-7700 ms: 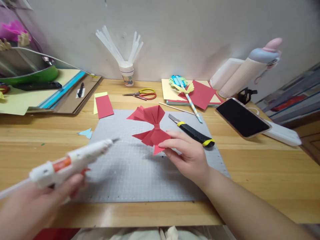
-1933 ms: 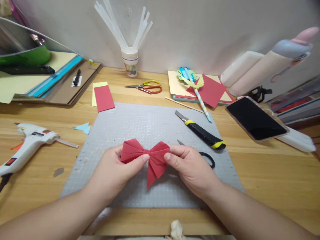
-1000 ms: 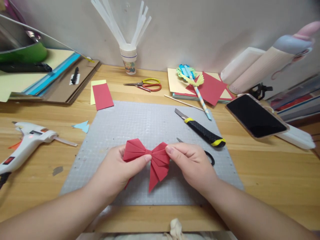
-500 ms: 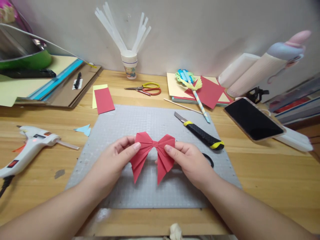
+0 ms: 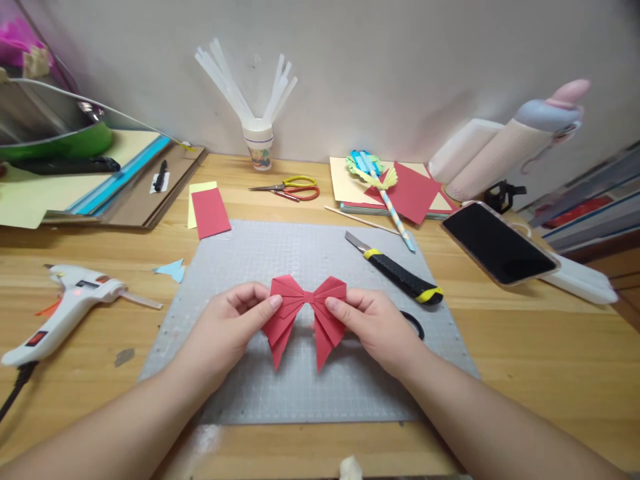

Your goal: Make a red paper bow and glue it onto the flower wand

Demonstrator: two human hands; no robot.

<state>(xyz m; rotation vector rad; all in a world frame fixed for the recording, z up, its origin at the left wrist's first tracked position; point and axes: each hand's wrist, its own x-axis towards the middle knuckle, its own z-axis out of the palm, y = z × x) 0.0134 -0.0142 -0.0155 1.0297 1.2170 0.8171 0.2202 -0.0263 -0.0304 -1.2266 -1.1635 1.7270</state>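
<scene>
A folded red paper bow [image 5: 309,298] is held up above the grey cutting mat [image 5: 280,400], its two pointed tails hanging down. My left hand [image 5: 233,327] pinches its left loop, thumb in front and fingers behind. On the other side my right hand [image 5: 377,327] grips the right loop in the same way. A utility knife [image 5: 405,275] with a black and yellow handle lies on the mat beyond my right hand. Part of a black ring [image 5: 416,325] shows behind that hand, the remainder hidden.
At left lies a white glue gun [image 5: 75,300] near blue paper scraps [image 5: 173,269]. Red card [image 5: 212,212], scissors [image 5: 287,189] and a cup of glue sticks [image 5: 260,150] stand behind the mat. A paper flower [image 5: 370,167] rests on stacked paper; a phone [image 5: 500,241] leans at right.
The whole scene sits slightly lower in view, as the camera has tilted a little. Both hands still hold the bow, which has hardly moved over the mat.
</scene>
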